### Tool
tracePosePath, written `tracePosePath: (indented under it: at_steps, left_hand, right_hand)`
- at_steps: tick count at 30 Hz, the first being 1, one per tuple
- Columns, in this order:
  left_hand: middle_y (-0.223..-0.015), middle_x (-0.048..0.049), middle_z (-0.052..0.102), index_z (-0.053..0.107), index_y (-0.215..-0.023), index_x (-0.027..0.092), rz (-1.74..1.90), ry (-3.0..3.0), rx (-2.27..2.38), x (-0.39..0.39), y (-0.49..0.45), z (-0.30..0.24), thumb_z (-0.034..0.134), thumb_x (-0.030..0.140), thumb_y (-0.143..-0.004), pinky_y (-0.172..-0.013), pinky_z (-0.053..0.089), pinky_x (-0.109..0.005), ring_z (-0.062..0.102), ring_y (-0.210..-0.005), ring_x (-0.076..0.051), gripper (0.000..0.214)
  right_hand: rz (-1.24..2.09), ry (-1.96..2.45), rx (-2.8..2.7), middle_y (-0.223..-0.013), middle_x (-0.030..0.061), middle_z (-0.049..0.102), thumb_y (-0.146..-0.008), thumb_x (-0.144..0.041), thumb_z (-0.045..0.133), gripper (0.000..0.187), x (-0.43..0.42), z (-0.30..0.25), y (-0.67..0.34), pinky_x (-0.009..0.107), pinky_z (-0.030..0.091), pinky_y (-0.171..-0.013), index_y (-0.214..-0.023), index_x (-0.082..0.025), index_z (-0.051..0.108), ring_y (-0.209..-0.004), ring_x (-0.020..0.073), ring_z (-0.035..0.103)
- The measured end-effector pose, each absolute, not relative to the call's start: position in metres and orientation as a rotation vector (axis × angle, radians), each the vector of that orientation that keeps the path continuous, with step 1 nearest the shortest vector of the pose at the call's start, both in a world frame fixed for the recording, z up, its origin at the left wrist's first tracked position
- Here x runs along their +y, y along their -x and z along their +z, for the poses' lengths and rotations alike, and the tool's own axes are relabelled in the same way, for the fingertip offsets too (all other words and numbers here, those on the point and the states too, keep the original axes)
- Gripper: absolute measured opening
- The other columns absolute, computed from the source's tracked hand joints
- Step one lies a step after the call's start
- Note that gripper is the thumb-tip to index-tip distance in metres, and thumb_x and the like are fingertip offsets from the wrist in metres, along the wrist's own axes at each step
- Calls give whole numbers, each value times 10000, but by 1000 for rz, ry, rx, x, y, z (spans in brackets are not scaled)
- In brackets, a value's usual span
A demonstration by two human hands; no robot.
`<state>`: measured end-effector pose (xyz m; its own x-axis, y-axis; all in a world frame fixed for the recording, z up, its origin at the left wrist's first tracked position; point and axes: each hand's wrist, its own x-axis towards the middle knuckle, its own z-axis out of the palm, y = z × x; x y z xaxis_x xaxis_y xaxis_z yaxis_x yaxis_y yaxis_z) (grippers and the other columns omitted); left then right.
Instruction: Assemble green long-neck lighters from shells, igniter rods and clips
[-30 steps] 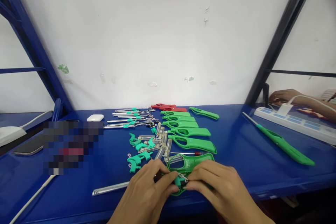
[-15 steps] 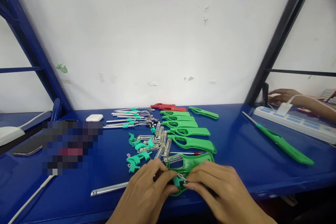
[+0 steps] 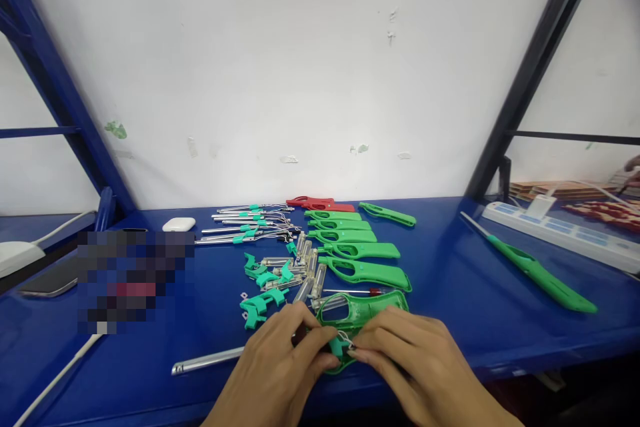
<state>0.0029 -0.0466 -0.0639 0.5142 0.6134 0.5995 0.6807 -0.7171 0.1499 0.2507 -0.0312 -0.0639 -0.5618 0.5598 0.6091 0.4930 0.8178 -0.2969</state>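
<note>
My left hand (image 3: 280, 357) pinches a long-lighter nozzle assembly, whose metal tube (image 3: 210, 361) sticks out to the left. At its fingertips shows the assembly's teal clip (image 3: 338, 347), over a green lighter shell half (image 3: 345, 368) mostly covered by my hands. My right hand (image 3: 417, 357) is closed at the thin white wires (image 3: 345, 337) and a small dark part, largely hidden by the fingers. Just behind lies another green shell half (image 3: 367, 310), hollow side up. Several teal triggers (image 3: 257, 307) and clear fuel tanks (image 3: 320, 280) lie beyond my left hand.
Green shells (image 3: 370, 272) and red shells (image 3: 320, 204) are lined up toward the wall. More nozzle assemblies (image 3: 250, 230) lie back left. A screwdriver (image 3: 375, 291) rests behind the shell half. On the right are a whole green lighter (image 3: 540, 275) and a power strip (image 3: 565, 230).
My hands stay almost in place, with only slight finger movement at the wires. At the far right, another person's arm has drawn back from behind the power strip.
</note>
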Motion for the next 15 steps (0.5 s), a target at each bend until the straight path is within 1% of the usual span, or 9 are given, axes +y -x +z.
tracePosePath:
  at_steps: [3, 5, 8, 10, 12, 13, 15]
  left_hand:
    - [-1029, -53, 674, 660, -1212, 237, -962, 2677, -1161, -47, -2, -65, 440, 284, -1161, -698, 617, -309, 717, -837, -201, 231]
    - [-1057, -52, 674, 663, -1237, 250, -967, 2700, -1177, -49, -1, -63, 478, 238, -1145, -749, 618, -304, 704, -874, -197, 207]
    - [-1099, -51, 690, 659, -1304, 256, -1036, 2684, -1136, -53, 6, -54, 474, 145, -1128, -840, 610, -273, 693, -934, -171, 279]
    - [-1122, -50, 711, 668, -1325, 256, -1029, 2610, -1138, -56, 15, -46, 460, 129, -1130, -874, 609, -252, 703, -965, -159, 312]
    - [-1097, -32, 740, 710, -1258, 272, -958, 2509, -1138, -57, 27, -41, 477, 233, -1152, -862, 623, -238, 725, -944, -158, 260]
    - [-1070, -21, 753, 725, -1223, 283, -963, 2449, -1098, -56, 34, -39, 473, 320, -1163, -832, 630, -223, 738, -914, -156, 262]
    - [-1042, 3, 779, 743, -1192, 307, -957, 2359, -1060, -54, 44, -38, 484, 417, -1160, -821, 636, -207, 763, -895, -152, 283]
  right_hand:
    - [63, 759, -2298, -925, 26, 762, -1159, -246, 535, 222, -34, -61, -250, 301, 525, -710, -1027, -233, 713, -781, 193, 706]
    - [28, 756, -2294, -915, 32, 760, -1154, -266, 553, 228, -35, -59, -249, 299, 533, -694, -992, -226, 709, -767, 190, 704]
    - [-5, 740, -2271, -894, 27, 768, -1153, -302, 565, 244, -35, -58, -249, 293, 545, -671, -976, -229, 716, -746, 183, 711]
    - [-3, 735, -2253, -899, 20, 781, -1151, -343, 578, 245, -34, -59, -250, 295, 563, -684, -993, -237, 732, -752, 182, 724]
    - [7, 726, -2243, -909, 18, 795, -1141, -381, 601, 239, -33, -61, -251, 294, 579, -695, -1018, -242, 752, -761, 181, 738]
    - [9, 716, -2237, -907, 18, 800, -1135, -395, 611, 240, -32, -61, -251, 290, 584, -694, -1023, -243, 759, -758, 179, 743]
    - [3, 689, -2225, -897, 16, 808, -1132, -408, 617, 249, -29, -62, -252, 280, 589, -688, -1025, -243, 770, -747, 173, 752]
